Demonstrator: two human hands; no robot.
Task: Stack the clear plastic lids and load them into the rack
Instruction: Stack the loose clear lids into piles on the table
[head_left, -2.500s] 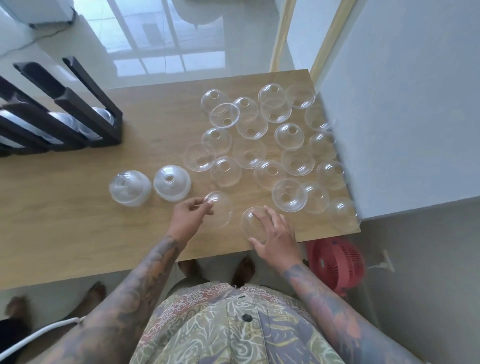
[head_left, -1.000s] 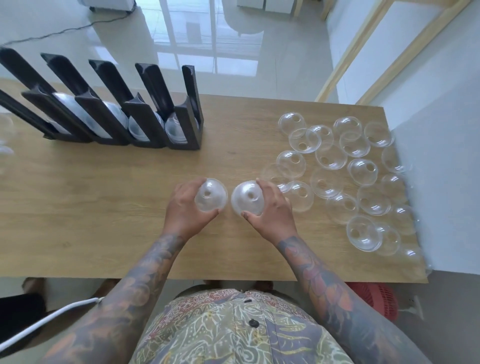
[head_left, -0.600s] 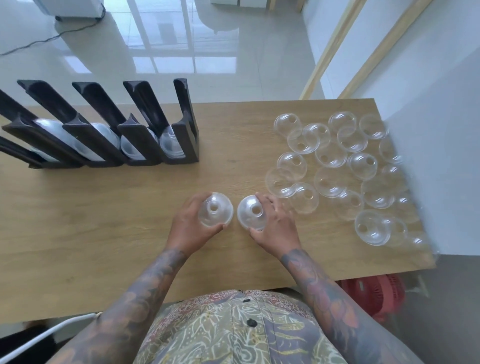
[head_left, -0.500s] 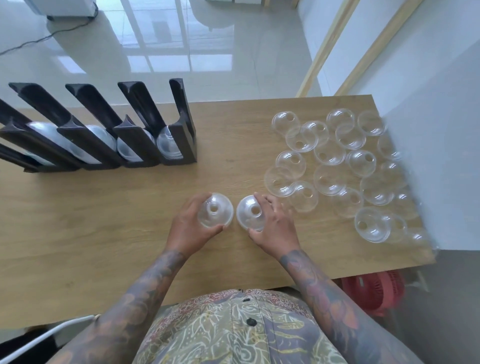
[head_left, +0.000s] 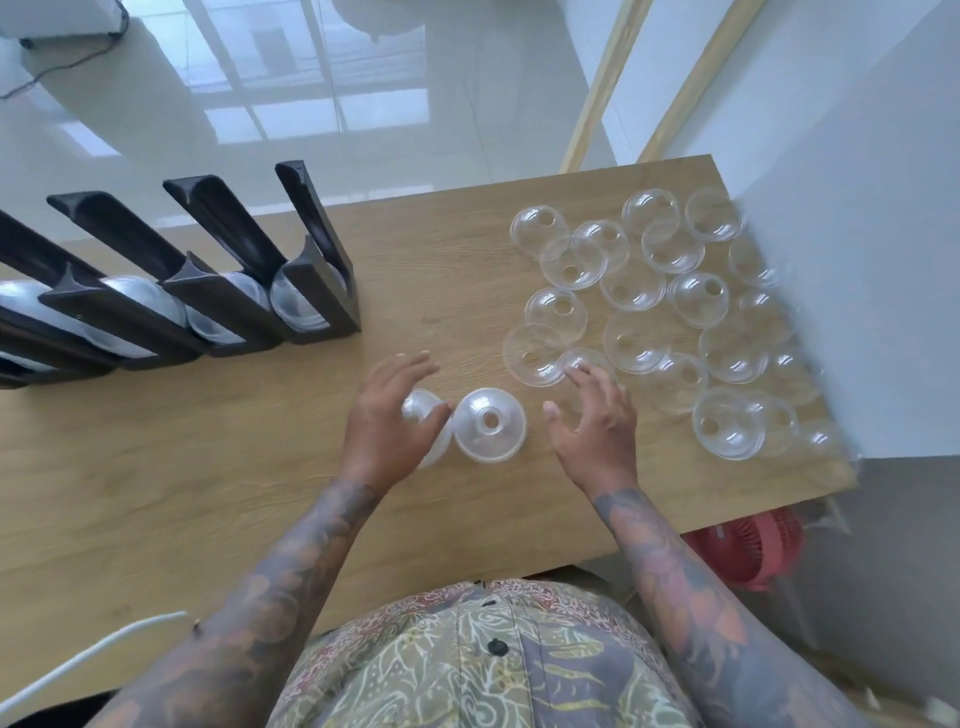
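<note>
Two domed lid stacks are seen on the wooden table (head_left: 208, 467), with both hands released above them.

One stack (head_left: 490, 424) stands uncovered between the hands; the other (head_left: 427, 415) is partly hidden under the left hand (head_left: 390, 415), whose fingers are spread. The right hand (head_left: 597, 421) is held relaxed, grasping nothing. Loose clear lids (head_left: 649, 312) are scattered to the right. Stacked lids are held in the black rack's (head_left: 228, 306) slots.

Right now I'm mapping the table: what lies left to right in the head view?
Black rack → left hand → lid stack → right hand → loose clear lids.
</note>
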